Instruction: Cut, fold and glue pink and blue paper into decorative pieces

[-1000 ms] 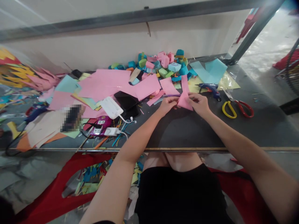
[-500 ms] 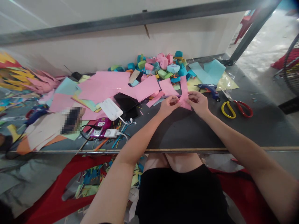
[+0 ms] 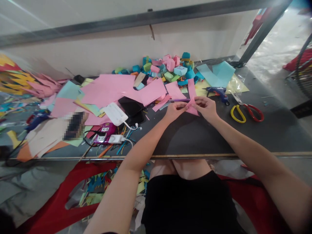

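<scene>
A small piece of pink paper (image 3: 191, 103) is pinched between my two hands, just above the dark tabletop. My left hand (image 3: 175, 110) has its thumb and fingers closed on the paper's left side. From the right, my right hand (image 3: 206, 106) grips the same piece with thumb and fingertips. The fingers cover part of the paper, so its folds are hard to make out. Beyond the hands lie a pink paper strip (image 3: 191, 85) and a purple stick-like thing (image 3: 179, 100). A pink square (image 3: 175, 90) rests just to the left of the strip.
Scissors with yellow and red handles (image 3: 246, 110) and a blue glue gun (image 3: 219, 93) lie to the right. Small folded paper pieces (image 3: 170, 65) are heaped at the back. Leftward are pink sheets (image 3: 109, 86), a white power bank (image 3: 115, 113), a black phone (image 3: 131, 106) and a purple power strip (image 3: 104, 132).
My fingers have shifted slightly on the pink paper, and the fingertips of both hands are closer together. The things on the table stay put.
</scene>
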The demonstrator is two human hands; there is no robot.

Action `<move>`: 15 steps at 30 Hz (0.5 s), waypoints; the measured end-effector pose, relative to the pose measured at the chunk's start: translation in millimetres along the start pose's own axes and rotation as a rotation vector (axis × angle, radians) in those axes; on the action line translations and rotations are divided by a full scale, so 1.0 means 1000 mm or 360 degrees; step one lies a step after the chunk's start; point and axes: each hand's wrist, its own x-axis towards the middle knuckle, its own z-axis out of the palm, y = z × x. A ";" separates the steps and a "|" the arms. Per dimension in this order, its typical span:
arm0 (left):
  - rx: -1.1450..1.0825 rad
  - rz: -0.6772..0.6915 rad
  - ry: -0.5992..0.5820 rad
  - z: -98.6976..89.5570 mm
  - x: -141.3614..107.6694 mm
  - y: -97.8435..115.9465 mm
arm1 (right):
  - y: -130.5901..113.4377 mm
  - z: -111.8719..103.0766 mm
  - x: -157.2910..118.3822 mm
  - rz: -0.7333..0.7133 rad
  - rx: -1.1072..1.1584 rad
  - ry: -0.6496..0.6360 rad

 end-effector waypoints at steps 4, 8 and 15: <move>-0.0006 -0.0053 -0.0104 0.002 -0.003 0.002 | -0.001 0.001 -0.001 -0.0090 -0.0010 0.0066; 0.0024 -0.0034 -0.0138 0.003 -0.004 0.005 | -0.006 0.002 -0.003 -0.0119 -0.0084 0.0115; 0.0065 -0.0060 -0.0155 0.003 -0.005 0.010 | -0.012 0.004 -0.005 -0.0145 -0.0079 0.0109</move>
